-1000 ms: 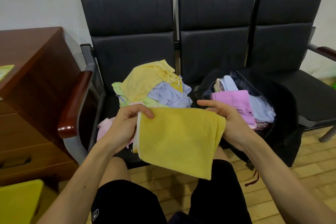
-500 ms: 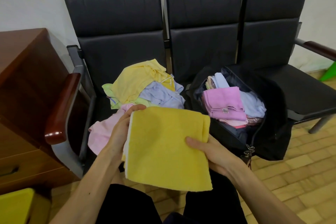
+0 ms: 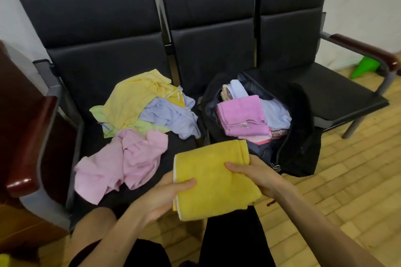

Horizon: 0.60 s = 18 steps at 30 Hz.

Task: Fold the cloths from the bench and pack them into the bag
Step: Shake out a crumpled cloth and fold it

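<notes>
Left hand: your left hand (image 3: 165,197) grasps the folded mustard-yellow terry cloth (image 3: 213,178) at its white-trimmed left edge, thumb on top, fingers beneath; that pinch looks meant to stop the layers sliding apart
Right hand: your right hand (image 3: 258,176) grasps the same cloth at its right side, thumb across the top, the other fingers hidden under it; the two grips together carry it flat rather than dangling
Cloth: it sits above your lap, off the counter, just short of the bag's mouth; it looks folded enough to pack
Bag: the black soft fabric bag (image 3: 301,136) stands unzipped on the middle seat, mouth tipped towards you, so you can load it without standing; a folded bright-pink towel (image 3: 240,112) lies on top of the stack inside, pale blue cloth beside it
Counter: the black padded three-seat counter (image 3: 97,67) bears the loose heap on its left seat; a crumpled pale-pink cloth (image 3: 121,162) nearest you, a pale-yellow cloth (image 3: 134,97) and a lilac cloth (image 3: 171,115) behind, none yet folded
Next: probably lay the yellow cloth on the pink towel; keep both grips until it rests, or the fold may open
</notes>
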### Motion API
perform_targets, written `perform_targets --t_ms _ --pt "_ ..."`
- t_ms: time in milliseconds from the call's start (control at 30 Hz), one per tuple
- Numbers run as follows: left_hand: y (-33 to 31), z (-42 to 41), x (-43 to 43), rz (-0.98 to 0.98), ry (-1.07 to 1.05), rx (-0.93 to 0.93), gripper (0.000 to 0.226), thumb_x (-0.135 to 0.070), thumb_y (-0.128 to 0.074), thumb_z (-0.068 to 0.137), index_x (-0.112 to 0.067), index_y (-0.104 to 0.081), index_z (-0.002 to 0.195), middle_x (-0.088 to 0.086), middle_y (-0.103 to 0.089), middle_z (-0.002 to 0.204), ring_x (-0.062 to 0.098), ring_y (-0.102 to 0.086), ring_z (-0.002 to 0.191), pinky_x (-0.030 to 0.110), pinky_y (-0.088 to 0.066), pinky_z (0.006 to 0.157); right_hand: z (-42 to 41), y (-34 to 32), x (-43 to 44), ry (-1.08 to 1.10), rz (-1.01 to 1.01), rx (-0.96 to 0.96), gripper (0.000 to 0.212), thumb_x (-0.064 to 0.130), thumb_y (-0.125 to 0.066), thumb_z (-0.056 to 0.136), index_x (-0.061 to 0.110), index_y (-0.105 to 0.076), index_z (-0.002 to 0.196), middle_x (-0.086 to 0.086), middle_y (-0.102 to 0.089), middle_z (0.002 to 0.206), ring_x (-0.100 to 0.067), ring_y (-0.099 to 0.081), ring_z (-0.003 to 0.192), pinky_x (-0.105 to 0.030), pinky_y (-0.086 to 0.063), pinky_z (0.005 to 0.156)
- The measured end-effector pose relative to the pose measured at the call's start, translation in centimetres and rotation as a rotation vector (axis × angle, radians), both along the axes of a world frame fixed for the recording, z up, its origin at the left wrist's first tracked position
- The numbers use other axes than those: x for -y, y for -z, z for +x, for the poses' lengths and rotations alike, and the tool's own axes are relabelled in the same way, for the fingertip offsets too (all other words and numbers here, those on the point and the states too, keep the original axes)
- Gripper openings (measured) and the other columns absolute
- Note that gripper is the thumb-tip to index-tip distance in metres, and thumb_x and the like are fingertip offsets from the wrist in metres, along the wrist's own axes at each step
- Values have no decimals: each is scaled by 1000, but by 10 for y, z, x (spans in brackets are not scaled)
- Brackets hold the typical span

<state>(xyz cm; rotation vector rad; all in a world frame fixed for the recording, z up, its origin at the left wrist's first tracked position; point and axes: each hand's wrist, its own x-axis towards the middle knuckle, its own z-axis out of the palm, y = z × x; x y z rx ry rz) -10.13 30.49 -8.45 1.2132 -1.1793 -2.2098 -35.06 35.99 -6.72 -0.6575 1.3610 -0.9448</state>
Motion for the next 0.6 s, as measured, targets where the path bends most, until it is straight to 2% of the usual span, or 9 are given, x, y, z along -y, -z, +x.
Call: perform_targets --t_ms 100,200,233,300,367,400,500,600 --pt "8 -38 13 -97 47 57 49 -10 -68 90 -17 -54 137 4 -69 126 24 -66 116 46 -51 101 -40 1 0 37 19 -63 47 20 -77 83 11 -62 126 -4 -73 114 -19 -70 104 -32 -56 88" --pt "15 -82 23 -200 101 107 48 -10 -68 91 -21 -54 135 -2 -72 121 18 -68 111 38 -56 94 -76 2 -7 46 -1 -156 51 25 -78 81 21 -55 127 -2 -67 122 -13 -68 104 -24 -55 80" --pt "16 -95 24 -233 117 115 47 -10 -69 91 -21 -54 135 -3 -72 120 16 -69 110 34 -57 91 -83 2 -9 43 9 -213 61 28 -79 80 22 -48 132 1 -63 124 -11 -65 104 -22 -53 79" --pt "20 -124 29 -283 143 127 47 -9 -69 91 -21 -54 134 -4 -72 118 14 -69 108 27 -57 85 -103 5 -9 65 36 -338 96 33 -82 77 23 -19 148 12 -47 128 -9 -52 111 -24 -47 88" --pt "22 -153 38 -317 151 117 46 -8 -69 91 -22 -54 133 -4 -72 118 11 -69 106 24 -57 81 -125 4 -1 38 0 -479 121 37 -83 75 29 8 153 11 -33 138 -13 -42 125 -33 -40 102" --pt "21 -166 44 -328 142 121 46 -8 -69 91 -22 -54 132 -5 -71 117 8 -70 103 22 -57 80 -137 4 6 7 -22 -561 128 39 -84 73 31 16 153 8 -28 149 -18 -38 134 -37 -37 108" --pt "21 -222 73 -375 124 149 45 -7 -69 91 -18 -55 133 -8 -69 115 4 -69 98 20 -57 80 -189 2 35 -98 -78 -753 137 42 -87 68 33 19 154 3 -11 163 -24 -25 147 -43 -31 115" --pt "26 -279 110 -438 107 248 52 -21 -75 89 -19 -54 137 0 -66 127 16 -64 111 37 -55 96 -238 -4 73 -166 -69 -912 131 37 -90 66 35 7 155 -6 -22 156 -29 -30 141 -45 -32 112"
